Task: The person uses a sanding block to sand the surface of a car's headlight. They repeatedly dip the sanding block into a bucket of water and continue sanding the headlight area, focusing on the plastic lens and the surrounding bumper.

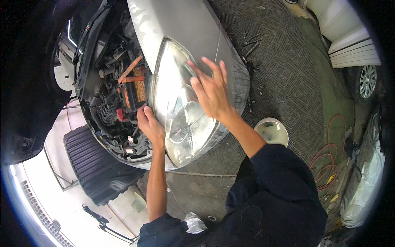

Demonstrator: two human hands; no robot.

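A silver car (181, 24) with its engine bay (117, 99) exposed carries the headlight (177, 111) at its front corner, where the right hand (212, 92) lies spread flat on the lens and the left hand (150, 123) grips its inner edge.

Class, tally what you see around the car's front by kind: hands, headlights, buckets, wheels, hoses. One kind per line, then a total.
Hands: 2, left and right
Headlight: 1
Bucket: 1
Wheel: 1
Hose: 1
Total: 6
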